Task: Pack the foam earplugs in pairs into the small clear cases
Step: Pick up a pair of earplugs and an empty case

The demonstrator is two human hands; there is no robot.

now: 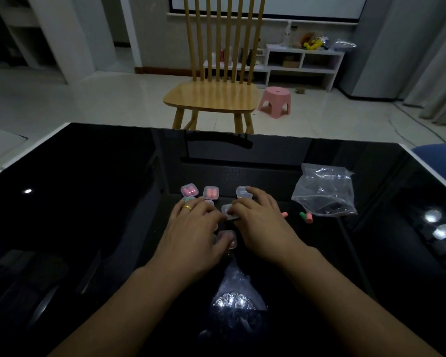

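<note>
Both hands meet over a small clear case (pixel 227 210) at the table's middle. My left hand (pixel 195 228) and my right hand (pixel 260 222) pinch it from either side with their fingertips. Two closed cases stand behind them, one with pink earplugs (pixel 189 190), one with orange earplugs (pixel 211 193). An empty clear case (pixel 243 192) sits by my right fingers. Another case (pixel 228 238) lies under my left thumb. A green earplug (pixel 188 200) peeks out beyond my left fingers. Loose earplugs (pixel 306 217) lie to the right, one pink earplug (pixel 284 215) beside my right hand.
A crumpled clear plastic bag (pixel 323 191) lies on the black glossy table (pixel 88 202) at the right. A wooden chair (pixel 214 96) stands past the far edge, a pink stool (pixel 274 100) beyond it. Ceiling lights glare off the table at the right.
</note>
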